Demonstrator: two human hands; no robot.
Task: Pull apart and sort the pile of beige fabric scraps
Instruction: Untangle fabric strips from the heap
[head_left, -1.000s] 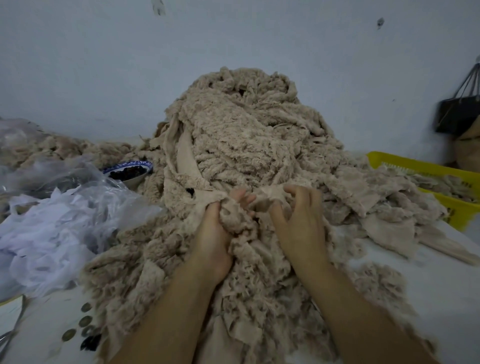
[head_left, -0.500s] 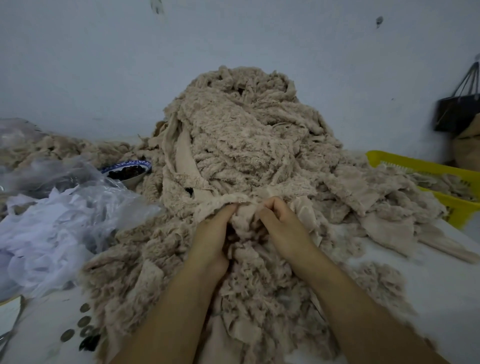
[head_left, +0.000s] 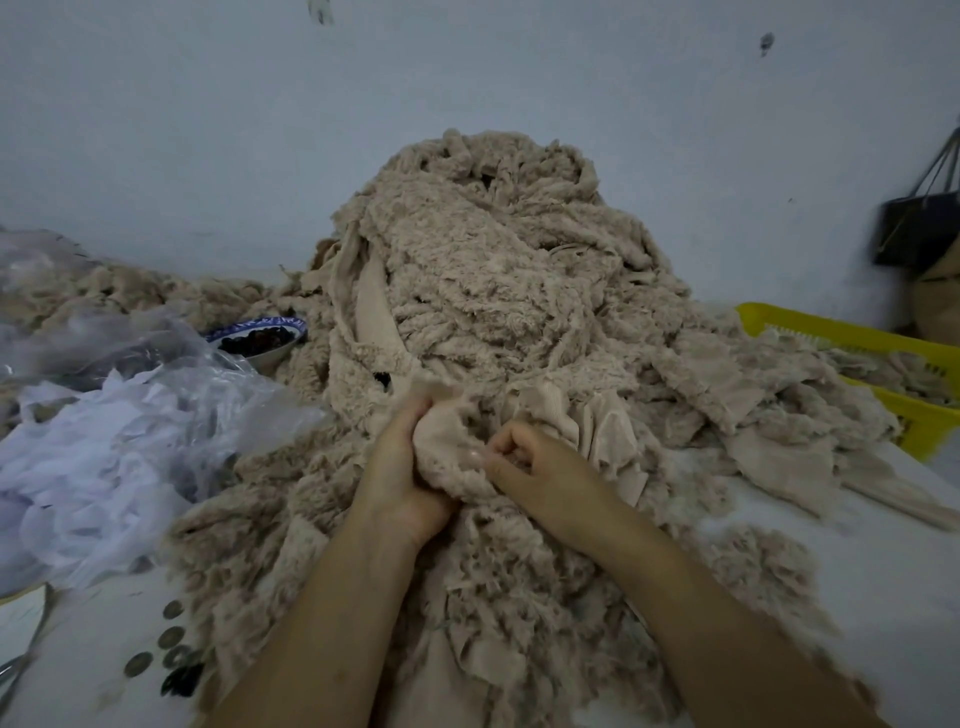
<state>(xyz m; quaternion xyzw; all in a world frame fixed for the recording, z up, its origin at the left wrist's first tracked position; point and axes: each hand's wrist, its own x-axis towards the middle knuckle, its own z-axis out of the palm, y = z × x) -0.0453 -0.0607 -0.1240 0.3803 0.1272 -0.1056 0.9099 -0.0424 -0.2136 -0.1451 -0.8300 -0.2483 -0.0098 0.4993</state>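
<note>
Fabric fills both my hands: one fluffy beige scrap (head_left: 447, 460) is bunched up between them. My left hand (head_left: 400, 467) wraps round its left side, palm pressed to the cloth, fingers curled over the far edge and mostly hidden behind it. My right hand (head_left: 537, 467) meets it from the right, fingers curled in and thumb pinching the fuzzy near edge. Only the scrap keeps the two hands apart.

The scrap sits at the near foot of the pile (head_left: 493, 291). Just beyond my knuckles the pile rises into a tall heap against the wall (head_left: 208, 130), and it also spills toward me under both forearms.

Right of my grip, smoother flat pieces trail across the white table (head_left: 883, 571). They run toward a yellow basket (head_left: 810, 325), well off to the right, which has more beige scraps in it. Past the basket a black bag (head_left: 914, 228) hangs by the wall.

Left of my grip lies a clear plastic bag (head_left: 104, 441) stuffed with white scraps. Behind it a blue-rimmed bowl (head_left: 260, 340) of something dark sits at the pile's edge. Nearer me on the left, a few coins (head_left: 171, 636) lie on the table just beside the pile's fringe.
</note>
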